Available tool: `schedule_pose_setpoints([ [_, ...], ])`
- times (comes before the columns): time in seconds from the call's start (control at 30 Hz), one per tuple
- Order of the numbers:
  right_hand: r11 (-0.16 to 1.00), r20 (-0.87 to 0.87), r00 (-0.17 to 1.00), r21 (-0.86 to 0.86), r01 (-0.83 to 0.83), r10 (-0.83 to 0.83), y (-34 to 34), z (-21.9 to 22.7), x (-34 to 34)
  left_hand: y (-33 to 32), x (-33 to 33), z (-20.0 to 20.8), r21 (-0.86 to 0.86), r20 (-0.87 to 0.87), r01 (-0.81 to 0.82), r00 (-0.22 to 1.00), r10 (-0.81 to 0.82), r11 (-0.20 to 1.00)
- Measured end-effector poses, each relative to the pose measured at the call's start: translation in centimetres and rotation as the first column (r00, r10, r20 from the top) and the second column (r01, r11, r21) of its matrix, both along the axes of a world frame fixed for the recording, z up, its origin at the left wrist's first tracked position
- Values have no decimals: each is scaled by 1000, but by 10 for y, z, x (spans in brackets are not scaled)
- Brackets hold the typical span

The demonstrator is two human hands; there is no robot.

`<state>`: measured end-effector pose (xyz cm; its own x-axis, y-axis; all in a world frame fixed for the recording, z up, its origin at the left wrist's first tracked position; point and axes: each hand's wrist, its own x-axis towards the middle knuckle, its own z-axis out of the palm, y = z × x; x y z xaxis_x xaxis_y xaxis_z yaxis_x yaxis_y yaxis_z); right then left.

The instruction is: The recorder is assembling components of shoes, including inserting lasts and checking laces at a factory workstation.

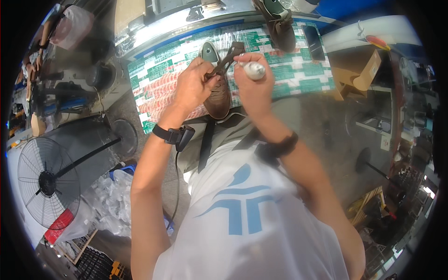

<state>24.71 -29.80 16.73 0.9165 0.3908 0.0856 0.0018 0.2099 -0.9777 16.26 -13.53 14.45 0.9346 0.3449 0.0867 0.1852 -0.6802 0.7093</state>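
Note:
A brown lace-up shoe [217, 95] stands on the bench in front of me, its toe toward my body and a pale green insole showing at the heel end. My left hand [195, 84] is closed at the shoe's left side, pinching a dark brown strip [227, 59] that rises over the shoe's opening. Whether the strip is a lace or a part of the upper, I cannot tell. On the right, my right hand [254, 84] is wrapped round a tool with a rounded white handle [254, 70]. The tool's working end, near the strip, is too small to make out.
Green, white and red printed covering lies over the bench [154, 93]. A second brown shoe [281, 32] and a dark phone [313, 43] lie at its far right. Beyond the right edge is an open cardboard box [361, 74]; a pedestal fan [46, 182] stands left, beside plastic bags [109, 200].

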Motion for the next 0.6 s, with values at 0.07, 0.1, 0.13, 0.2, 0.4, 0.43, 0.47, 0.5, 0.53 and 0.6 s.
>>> schedule_pose_setpoints([
  [0.07,999,-91,995,24,-44,46,1,13,11,-10,10,8,-63,95,-49,994,55,997],
  [0.1,998,-91,994,23,-52,54,0,20,12,-15,15,11,-74,135,-72,988,81,995],
  [0.13,995,-82,991,9,-101,101,-1,27,9,-17,19,14,-86,174,-94,979,108,992],
  [0.2,988,-71,986,-6,-154,153,-5,30,6,-17,22,15,-127,125,-133,981,149,983],
  [0.4,974,68,991,-202,-102,118,-17,0,21,3,12,-8,-128,159,-105,979,125,986],
  [0.43,974,-6,997,-213,-82,83,-18,-9,25,5,9,-11,-92,210,-76,973,94,993],
  [0.47,972,-79,996,-224,-66,50,-17,-12,28,3,9,-10,-89,214,-76,972,94,993],
  [0.5,961,-17,999,-276,-35,32,-16,-14,25,0,9,-10,-365,80,-136,981,177,921],
  [0.53,962,-14,999,-272,-34,32,-13,-17,27,-1,11,-10,-601,-72,-215,974,217,770],
  [0.6,933,68,984,-335,-132,164,-9,-21,28,-3,11,-7,-667,-67,-199,976,208,718],
])
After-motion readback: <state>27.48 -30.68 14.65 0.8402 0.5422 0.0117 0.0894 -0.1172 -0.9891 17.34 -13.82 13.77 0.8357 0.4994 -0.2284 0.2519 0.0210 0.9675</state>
